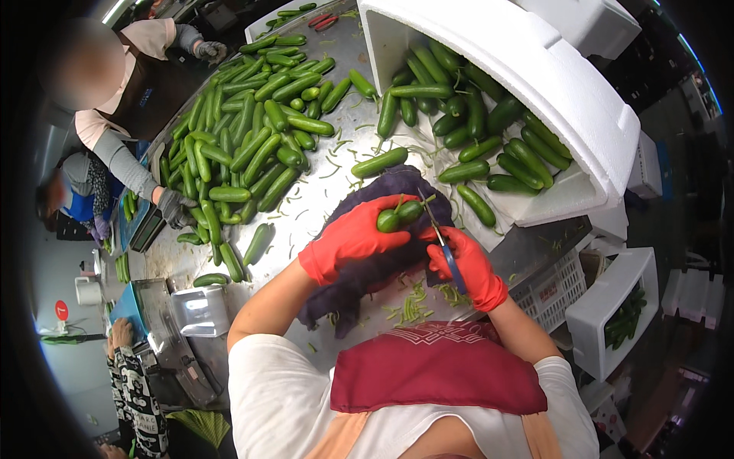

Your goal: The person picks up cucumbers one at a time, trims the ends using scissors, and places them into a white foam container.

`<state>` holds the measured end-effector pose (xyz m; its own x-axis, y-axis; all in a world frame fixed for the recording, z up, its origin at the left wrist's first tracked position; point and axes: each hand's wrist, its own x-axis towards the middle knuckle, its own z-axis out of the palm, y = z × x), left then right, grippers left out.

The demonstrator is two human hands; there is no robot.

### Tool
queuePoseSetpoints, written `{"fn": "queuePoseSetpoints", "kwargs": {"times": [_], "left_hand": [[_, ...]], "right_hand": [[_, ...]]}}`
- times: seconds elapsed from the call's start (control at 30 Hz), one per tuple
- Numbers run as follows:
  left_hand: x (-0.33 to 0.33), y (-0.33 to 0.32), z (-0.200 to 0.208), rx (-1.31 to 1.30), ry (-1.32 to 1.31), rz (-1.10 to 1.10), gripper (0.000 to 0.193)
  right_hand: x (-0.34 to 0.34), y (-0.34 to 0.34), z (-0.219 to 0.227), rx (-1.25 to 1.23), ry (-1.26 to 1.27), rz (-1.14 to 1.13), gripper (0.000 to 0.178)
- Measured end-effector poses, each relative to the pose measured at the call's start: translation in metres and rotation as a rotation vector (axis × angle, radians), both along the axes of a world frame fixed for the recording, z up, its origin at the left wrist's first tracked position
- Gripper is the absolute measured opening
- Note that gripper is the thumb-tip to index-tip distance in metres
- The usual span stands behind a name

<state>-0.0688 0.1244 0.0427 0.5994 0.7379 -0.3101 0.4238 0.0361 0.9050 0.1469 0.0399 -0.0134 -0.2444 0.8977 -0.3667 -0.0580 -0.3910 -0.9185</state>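
Observation:
My left hand [353, 236], in a red rubber glove, is closed around a pair of small green cucumbers [388, 221], their stem ends side by side and facing my right hand. Scissors [450, 265] with blue handles are gripped in my right hand [475, 269], also red-gloved. Their blades point up and away, just right of the cucumber tips. Beneath both hands a dark purple cloth [342, 300] lies crumpled on the metal table [306, 256]. Cut green stem bits [415, 304] are scattered by the cloth's near side.
A large cucumber pile [245, 145] covers the table's far left. At far right, a white foam box [604, 145] lies tipped with cucumbers spilling out. A co-worker's grey-gloved hand [174, 208] touches the pile's left edge. A clear plastic container [200, 312] stands at left.

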Motion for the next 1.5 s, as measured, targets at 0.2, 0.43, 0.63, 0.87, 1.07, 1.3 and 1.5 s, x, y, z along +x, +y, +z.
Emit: {"fn": "queuePoseSetpoints", "kwargs": {"times": [0.2, 0.43, 0.63, 0.87, 1.07, 1.3, 1.5], "left_hand": [[0.020, -0.011, 0.011, 0.115, 0.228, -0.053, 0.057], [0.018, -0.020, -0.002, 0.199, 0.182, -0.030, 0.061], [0.023, -0.024, -0.002, 0.257, 0.240, -0.008, 0.058], [0.016, -0.023, -0.029, -0.057, 0.033, 0.018, 0.056], [-0.012, -0.003, -0.047, -1.084, -0.905, 0.485, 0.062], [-0.032, 0.015, -0.051, -1.227, -1.202, 0.707, 0.065], [-0.127, 0.066, -0.002, -0.366, -1.243, 0.940, 0.065]], "right_hand": [[0.010, -0.024, 0.000, -0.052, -0.009, -0.108, 0.024], [0.018, -0.028, 0.010, -0.068, -0.058, -0.030, 0.027], [0.005, -0.035, 0.011, 0.328, -0.353, 0.047, 0.047], [0.004, -0.032, 0.007, -0.125, -0.041, -0.013, 0.027], [-0.005, -0.022, 0.004, -0.155, -0.055, -0.097, 0.019], [-0.037, 0.007, -0.028, -0.069, -0.022, -0.004, 0.020], [-0.026, 0.018, -0.046, -0.010, -0.005, 0.127, 0.025]]}}
